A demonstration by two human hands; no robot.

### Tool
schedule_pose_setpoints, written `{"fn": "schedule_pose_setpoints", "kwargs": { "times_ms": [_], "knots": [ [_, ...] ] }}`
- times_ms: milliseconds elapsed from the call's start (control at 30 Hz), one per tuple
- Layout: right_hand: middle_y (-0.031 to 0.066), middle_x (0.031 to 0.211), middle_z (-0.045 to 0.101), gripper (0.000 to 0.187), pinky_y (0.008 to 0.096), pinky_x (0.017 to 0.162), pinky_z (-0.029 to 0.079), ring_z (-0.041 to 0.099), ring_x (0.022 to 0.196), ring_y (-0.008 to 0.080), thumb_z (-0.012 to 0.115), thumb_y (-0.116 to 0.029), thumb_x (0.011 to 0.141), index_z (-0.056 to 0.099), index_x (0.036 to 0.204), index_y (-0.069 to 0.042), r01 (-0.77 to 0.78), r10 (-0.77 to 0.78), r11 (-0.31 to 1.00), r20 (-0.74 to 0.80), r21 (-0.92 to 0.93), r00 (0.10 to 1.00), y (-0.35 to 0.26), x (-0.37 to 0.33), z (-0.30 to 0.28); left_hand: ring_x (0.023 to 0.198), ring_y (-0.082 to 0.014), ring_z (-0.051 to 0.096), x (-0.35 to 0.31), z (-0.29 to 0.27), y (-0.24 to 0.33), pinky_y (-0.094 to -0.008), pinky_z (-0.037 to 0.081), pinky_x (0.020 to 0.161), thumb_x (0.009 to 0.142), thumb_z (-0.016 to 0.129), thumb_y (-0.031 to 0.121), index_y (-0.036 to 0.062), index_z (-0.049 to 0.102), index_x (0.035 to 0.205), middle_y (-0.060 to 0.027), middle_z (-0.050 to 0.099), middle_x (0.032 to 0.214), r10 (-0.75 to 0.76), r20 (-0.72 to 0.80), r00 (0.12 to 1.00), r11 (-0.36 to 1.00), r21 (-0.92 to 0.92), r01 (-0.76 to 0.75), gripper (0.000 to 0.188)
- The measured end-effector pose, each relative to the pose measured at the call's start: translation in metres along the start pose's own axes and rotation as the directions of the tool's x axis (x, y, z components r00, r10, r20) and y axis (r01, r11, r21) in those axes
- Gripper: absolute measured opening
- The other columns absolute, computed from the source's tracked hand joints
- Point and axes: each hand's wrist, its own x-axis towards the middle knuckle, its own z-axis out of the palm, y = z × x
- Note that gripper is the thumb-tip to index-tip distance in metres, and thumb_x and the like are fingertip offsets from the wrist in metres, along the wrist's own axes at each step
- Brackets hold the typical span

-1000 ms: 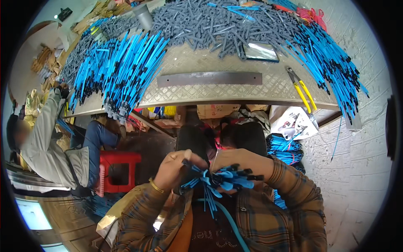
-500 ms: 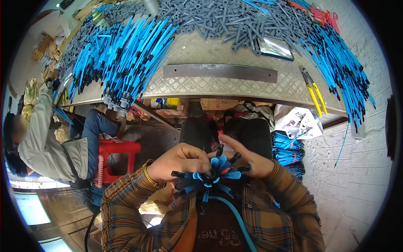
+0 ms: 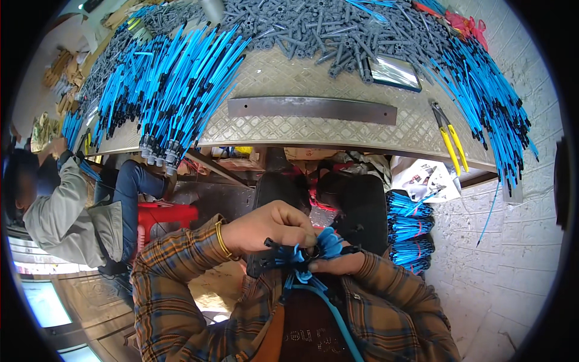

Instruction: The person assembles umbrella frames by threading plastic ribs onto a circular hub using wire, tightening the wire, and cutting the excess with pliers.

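In front of my chest is a splayed cluster of blue rods with black tips, its rods fanning out from a dark round centre. My left hand is closed, thumb and forefinger pinching at that centre; whether something small is between those fingertips is hidden. From the other side my right hand grips the cluster, its thumb laid across the blue strips near the centre. Its other fingers are out of sight behind the rods. A light blue cord or strap hangs below, against my shirt.
On the patterned table lie heaps of grey tubular parts, blue rod piles at left and right, a flat metal bar, yellow-handled pliers and a phone-like slab. Bundled rods stand right; a person sits left.
My right hand's outstretched fingers have come in and closed on the cluster, which has tilted. My left hand has shifted slightly right. The person at left has lowered and bent an arm.
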Motion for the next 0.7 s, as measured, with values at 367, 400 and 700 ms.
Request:
{"fn": "schedule_pose_setpoints", "kwargs": {
  "times_ms": [367,400,700],
  "knots": [
    [0.0016,0.078,0.056,0.030,0.0248,0.063,0.044,0.054,0.072,0.0097,0.072,-0.022,0.078,0.056,0.096,-0.004,0.008,0.005,0.996,0.140,-0.092,0.990,0.011,-0.002,-0.005,0.089,-0.0179,0.058,-0.007,0.000,-0.002,-0.0285,0.044,0.081,0.079,0.066,0.003,-0.0018,0.063,0.090,-0.0091,0.062,0.089,0.025,0.238,0.971,0.997,0.058,-0.040,0.012],
    [0.0015,0.078,0.056,0.029,0.0249,0.063,0.044,0.053,0.072,0.0097,0.072,-0.022,0.078,0.056,0.095,-0.004,0.020,0.005,0.987,0.154,-0.162,0.988,0.002,-0.002,-0.006,0.091,-0.0191,0.057,-0.008,0.000,-0.003,-0.0295,0.044,0.083,0.079,0.067,0.002,-0.0013,0.063,0.091,-0.0097,0.062,0.090,-0.013,0.232,0.973,1.000,-0.006,0.014,0.013],
    [0.0020,0.078,0.055,0.029,0.0254,0.063,0.043,0.053,0.073,0.0096,0.072,-0.021,0.076,0.055,0.093,-0.005,-0.040,0.089,0.966,0.184,-0.256,0.979,-0.010,-0.003,-0.009,0.093,-0.0200,0.059,-0.010,-0.002,-0.019,-0.0307,0.045,0.082,0.078,0.067,0.001,0.0001,0.063,0.090,-0.0116,0.063,0.096,0.219,0.256,0.941,0.970,0.044,-0.238,0.012]
  ]
}}
